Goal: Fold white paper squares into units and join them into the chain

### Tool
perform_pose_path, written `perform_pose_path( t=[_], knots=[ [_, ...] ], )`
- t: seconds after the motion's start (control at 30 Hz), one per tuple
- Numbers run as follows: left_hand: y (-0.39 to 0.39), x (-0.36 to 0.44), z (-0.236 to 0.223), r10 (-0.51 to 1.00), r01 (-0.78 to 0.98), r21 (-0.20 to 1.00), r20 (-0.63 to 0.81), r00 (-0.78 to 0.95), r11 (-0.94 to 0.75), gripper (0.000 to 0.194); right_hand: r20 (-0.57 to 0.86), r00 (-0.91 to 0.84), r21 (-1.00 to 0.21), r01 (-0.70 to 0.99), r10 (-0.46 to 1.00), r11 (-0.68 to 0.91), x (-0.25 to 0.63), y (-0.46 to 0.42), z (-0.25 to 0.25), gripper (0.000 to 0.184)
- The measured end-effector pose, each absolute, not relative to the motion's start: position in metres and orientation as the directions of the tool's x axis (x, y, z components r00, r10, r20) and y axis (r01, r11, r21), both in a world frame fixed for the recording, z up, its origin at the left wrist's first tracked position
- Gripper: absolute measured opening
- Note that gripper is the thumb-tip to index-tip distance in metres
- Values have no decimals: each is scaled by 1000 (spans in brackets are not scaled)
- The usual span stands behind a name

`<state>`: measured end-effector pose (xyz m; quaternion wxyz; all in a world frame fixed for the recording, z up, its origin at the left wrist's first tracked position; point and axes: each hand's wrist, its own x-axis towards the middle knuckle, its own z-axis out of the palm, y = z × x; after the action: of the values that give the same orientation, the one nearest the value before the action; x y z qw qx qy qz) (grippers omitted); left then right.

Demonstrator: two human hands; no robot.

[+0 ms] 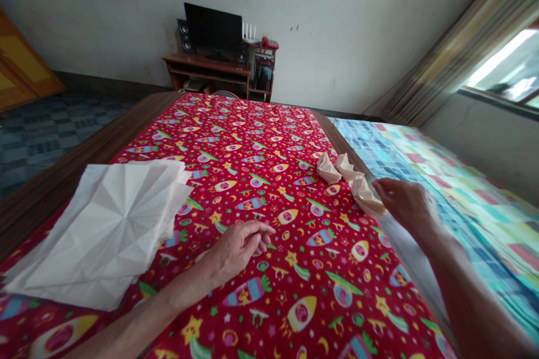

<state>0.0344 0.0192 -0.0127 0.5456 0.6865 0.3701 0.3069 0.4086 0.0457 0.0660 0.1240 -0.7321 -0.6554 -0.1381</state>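
Observation:
My left hand (246,244) rests above the red printed cloth (290,286), its fingers loosely bent with the index finger reaching forward. I see nothing in it. To its left lies a stack of cream paper sheets (122,216), the top one creased in lines that fan out from its middle. Three folded paper pieces (362,195) with pointed tips sit in a small group by the cloth's right edge. My right hand (406,202) is just right of the nearest piece. Its fingers point down and are partly hidden and blurred, so whether they touch that piece is unclear.
The cloth covers a long table with a dark wooden border (126,129). Alongside on the right is a bed with a checkered cover (463,190). A desk (210,64) with a monitor (214,29), speakers and a red telephone (269,44) stands by the far wall.

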Motion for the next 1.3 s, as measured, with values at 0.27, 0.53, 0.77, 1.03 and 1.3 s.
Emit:
perform_pose_path(
  t=[0.27, 0.53, 0.77, 1.03, 1.3],
  knots=[
    [8, -24, 35, 808, 500, 662, 299, 508, -559, 32, 269, -184, -130, 966, 945, 225, 312, -5, 20, 45],
    [-23, -145, 10, 877, 855, 257, 307, 369, -450, 55, 267, -201, -184, 949, 942, 255, 282, -16, -11, 40],
    [-24, -153, -6, 909, 886, 261, 276, 312, -383, 51, 257, -222, -195, 942, 941, 275, 289, -16, -14, 36],
    [-28, -149, -4, 946, 837, 464, 273, 177, -290, 50, 239, -233, -216, 934, 943, 286, 290, -17, -14, 35],
    [-27, -157, 9, 978, 785, 585, 160, 136, -205, 44, 270, -231, -198, 937, 935, 289, 289, -18, -14, 36]
  ],
)
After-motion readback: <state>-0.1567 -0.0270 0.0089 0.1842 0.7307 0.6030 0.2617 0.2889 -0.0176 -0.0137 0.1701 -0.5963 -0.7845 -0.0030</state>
